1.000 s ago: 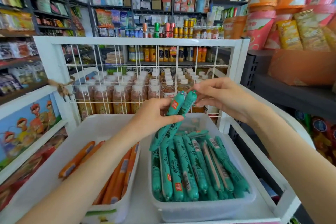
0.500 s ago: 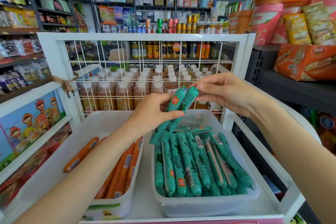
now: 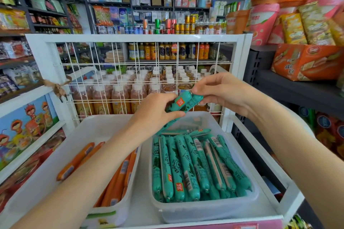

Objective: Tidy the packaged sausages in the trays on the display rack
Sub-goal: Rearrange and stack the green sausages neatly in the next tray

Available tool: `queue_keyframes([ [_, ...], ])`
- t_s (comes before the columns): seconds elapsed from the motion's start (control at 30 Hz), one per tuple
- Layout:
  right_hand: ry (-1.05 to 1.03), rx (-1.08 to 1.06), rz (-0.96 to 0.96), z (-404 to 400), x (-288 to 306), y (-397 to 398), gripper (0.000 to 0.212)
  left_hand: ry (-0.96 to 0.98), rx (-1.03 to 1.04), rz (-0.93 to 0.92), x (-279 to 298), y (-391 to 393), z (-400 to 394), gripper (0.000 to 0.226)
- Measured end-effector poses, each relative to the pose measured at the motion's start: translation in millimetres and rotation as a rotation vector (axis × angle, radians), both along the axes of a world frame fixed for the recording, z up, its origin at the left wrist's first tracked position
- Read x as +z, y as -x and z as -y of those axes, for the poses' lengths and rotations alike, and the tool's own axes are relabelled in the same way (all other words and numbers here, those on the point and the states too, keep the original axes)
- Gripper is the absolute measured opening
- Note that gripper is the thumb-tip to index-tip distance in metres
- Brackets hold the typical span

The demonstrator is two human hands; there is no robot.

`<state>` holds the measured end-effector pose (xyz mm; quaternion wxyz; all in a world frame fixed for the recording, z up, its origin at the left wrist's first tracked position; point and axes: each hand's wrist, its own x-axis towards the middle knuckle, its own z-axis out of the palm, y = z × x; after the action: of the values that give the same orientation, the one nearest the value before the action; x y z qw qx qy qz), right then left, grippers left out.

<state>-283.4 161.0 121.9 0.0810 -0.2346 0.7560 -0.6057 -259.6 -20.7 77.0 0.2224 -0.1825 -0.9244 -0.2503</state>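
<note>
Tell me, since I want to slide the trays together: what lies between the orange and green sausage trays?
Only bare white shelf separates the orange tray from the green tray, seen in the head view.

The teal, tube-shaped sausages in glossy plastic film (image 3: 188, 165) lie in a translucent, smooth plastic tray (image 3: 204, 208) at the right front corner of the matt white-painted display rack (image 3: 137, 37). Its back is thin white-coated wire mesh (image 3: 119, 72). The orange film-wrapped sausages (image 3: 119, 182) shine in a cloudy white plastic tray (image 3: 55, 158) at the rack's left edge.
</note>
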Motion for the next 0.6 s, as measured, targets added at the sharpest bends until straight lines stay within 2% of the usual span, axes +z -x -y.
queue_keyframes([
  [0.13,0.012,-0.007,0.001,0,0,3,0.007,0.005,-0.009,-0.005,-1,1,0,0.028],
  [0.23,0.128,-0.01,0.02,1,-2,6,0.006,-0.1,-0.038,0.036,2,3,1,0.028],
  [0.3,0.19,-0.028,0.01,-1,-5,8,0.016,-0.341,-0.025,0.13,7,8,5,0.025],
  [0.33,0.125,-0.06,-0.052,-2,-9,9,0.021,-0.547,-0.01,0.197,9,10,8,0.022],
  [0.4,-0.186,-0.088,-0.261,-3,-20,8,0.029,-1.045,-0.002,0.354,13,18,17,0.014],
  [0.47,-0.376,0.018,-0.338,0,-35,5,0.041,-1.42,-0.009,0.468,14,25,24,0.009],
  [0.53,-0.322,0.091,-0.332,5,-46,2,0.046,-1.576,-0.008,0.507,13,32,29,0.01],
  [0.6,-0.225,0.081,-0.343,7,-49,2,0.046,-1.608,-0.002,0.508,12,35,31,0.011],
])
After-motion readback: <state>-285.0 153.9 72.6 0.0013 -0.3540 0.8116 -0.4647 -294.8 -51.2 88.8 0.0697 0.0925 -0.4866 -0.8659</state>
